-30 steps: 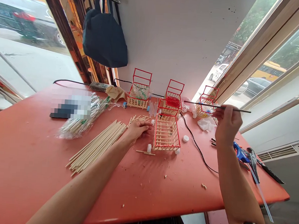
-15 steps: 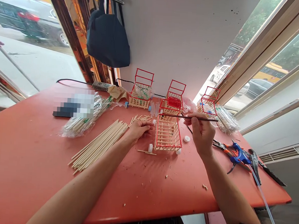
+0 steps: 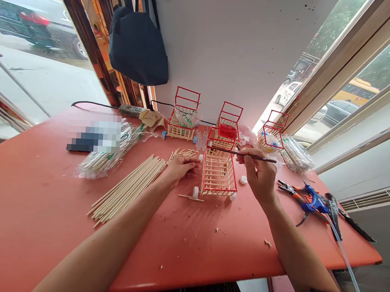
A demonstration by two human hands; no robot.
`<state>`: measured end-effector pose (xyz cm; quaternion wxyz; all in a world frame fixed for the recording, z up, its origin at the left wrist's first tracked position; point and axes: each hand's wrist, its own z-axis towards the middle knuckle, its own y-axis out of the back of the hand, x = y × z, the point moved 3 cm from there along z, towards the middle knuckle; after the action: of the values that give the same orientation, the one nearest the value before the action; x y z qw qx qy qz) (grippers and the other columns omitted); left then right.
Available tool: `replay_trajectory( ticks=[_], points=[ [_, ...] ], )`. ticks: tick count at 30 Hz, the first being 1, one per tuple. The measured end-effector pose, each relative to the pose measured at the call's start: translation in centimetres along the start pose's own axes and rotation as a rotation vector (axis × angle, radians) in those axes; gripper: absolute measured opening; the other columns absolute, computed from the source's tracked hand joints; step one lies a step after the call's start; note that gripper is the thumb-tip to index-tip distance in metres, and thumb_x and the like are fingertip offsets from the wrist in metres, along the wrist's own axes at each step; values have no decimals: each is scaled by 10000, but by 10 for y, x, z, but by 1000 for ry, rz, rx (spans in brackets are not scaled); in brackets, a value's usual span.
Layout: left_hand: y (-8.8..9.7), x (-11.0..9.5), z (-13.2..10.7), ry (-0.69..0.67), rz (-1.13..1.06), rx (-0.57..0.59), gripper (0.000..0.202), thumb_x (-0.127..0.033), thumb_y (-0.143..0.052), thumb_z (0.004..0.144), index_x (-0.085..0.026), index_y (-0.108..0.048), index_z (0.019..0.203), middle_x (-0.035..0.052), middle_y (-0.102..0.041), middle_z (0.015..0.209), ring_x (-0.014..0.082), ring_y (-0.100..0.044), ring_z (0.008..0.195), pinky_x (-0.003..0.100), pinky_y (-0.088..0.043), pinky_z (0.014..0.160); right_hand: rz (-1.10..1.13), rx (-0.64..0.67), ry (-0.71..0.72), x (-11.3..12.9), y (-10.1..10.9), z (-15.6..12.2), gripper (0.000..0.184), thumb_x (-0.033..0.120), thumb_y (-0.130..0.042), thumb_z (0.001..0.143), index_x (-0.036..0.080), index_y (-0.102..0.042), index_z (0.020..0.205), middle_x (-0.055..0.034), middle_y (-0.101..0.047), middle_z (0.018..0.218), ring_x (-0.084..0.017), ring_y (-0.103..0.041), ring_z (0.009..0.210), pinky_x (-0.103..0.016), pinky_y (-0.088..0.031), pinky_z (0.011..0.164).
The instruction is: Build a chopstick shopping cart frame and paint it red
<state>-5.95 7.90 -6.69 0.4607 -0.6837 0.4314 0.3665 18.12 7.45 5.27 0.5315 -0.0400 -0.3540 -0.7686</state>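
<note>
A small cart point(image 3: 218, 169) built of wooden sticks with red-painted edges lies on the red table point(image 3: 46, 207). My left hand point(image 3: 180, 168) rests on the table against the cart's left side, fingers curled. My right hand point(image 3: 259, 176) is closed in a pinch on a thin dark paintbrush point(image 3: 244, 154), whose tip reaches the cart's upper red rim. Three similar red-framed carts point(image 3: 182, 119) stand behind it near the wall.
A row of loose wooden sticks point(image 3: 129, 188) and bagged sticks point(image 3: 110, 154) lie to the left. A blue glue gun point(image 3: 313, 201), pliers point(image 3: 289, 189) and a black cable lie to the right. White caps point(image 3: 243, 180) sit around the cart. A dark bag point(image 3: 138, 45) hangs on the wall.
My right hand has come from the far right in toward the cart, bringing the paintbrush tip to its red rim. My left hand has stayed in place.
</note>
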Motion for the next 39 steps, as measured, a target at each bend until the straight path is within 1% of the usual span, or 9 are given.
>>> replay_trajectory(
  ticks=[4,9,13,18,23,26,29,34,39],
  points=[
    [0,0,-1,2,-4,0,97,-64,-763,768,-151,-786,805,34,-734,738,109,-644,555,237,-581,563,-2,-16,-2,-2,0,-1,203,321,-518,1071,253,-706,1102,-54,-774,999,-182,-760,835,-351,-631,774],
    [0,0,-1,0,-2,9,92,-88,-805,743,-143,-784,814,36,-737,739,108,-646,558,229,-580,558,-5,-14,18,1,-2,-1,193,302,-526,1069,253,-710,1098,-48,-772,996,-177,-762,823,-332,-620,761],
    [-1,-1,-1,3,-3,4,98,-77,-794,744,-137,-782,820,33,-735,727,105,-643,547,226,-579,550,-11,-17,32,4,0,0,211,284,-519,1072,249,-726,1055,-41,-777,967,-164,-767,797,-310,-612,743],
    [-2,-3,-4,6,-7,-6,120,-25,-719,773,-120,-776,819,32,-733,711,102,-645,539,221,-580,543,53,-51,7,1,-1,-3,187,289,-534,1070,228,-710,1082,-44,-780,996,-156,-776,805,-303,-633,736],
    [-2,-3,-4,7,-7,-10,122,-19,-721,776,-113,-776,833,38,-740,723,103,-648,535,223,-579,534,132,-58,-51,-5,-4,-5,167,289,-543,1072,228,-697,1094,-29,-790,964,-158,-788,812,-306,-652,745],
    [-2,-3,-4,8,-4,-8,130,-14,-711,786,-113,-776,840,34,-739,720,97,-649,532,217,-581,538,127,-83,-77,-8,-4,-6,159,295,-555,1069,232,-699,1089,-26,-789,948,-159,-795,806,-304,-659,750],
    [-1,-3,-4,10,-3,-6,134,-17,-710,785,-112,-774,854,32,-743,723,96,-651,534,213,-583,539,102,-94,-65,-8,-3,-6,160,297,-559,1067,236,-707,1079,-25,-787,951,-159,-798,809,-299,-661,752],
    [-1,-1,-2,12,-2,1,116,-38,-744,770,-115,-774,851,40,-749,734,102,-657,552,220,-585,555,95,-85,-59,-7,-4,-6,171,305,-552,1071,240,-710,1077,-22,-794,945,-165,-802,816,-305,-665,758],
    [-1,0,-2,4,-3,0,121,-30,-729,783,-120,-779,846,35,-745,730,104,-655,551,228,-583,558,81,-69,-37,-2,-3,-6,168,301,-555,1068,232,-707,1088,-28,-801,937,-169,-804,821,-304,-665,757]
  ],
)
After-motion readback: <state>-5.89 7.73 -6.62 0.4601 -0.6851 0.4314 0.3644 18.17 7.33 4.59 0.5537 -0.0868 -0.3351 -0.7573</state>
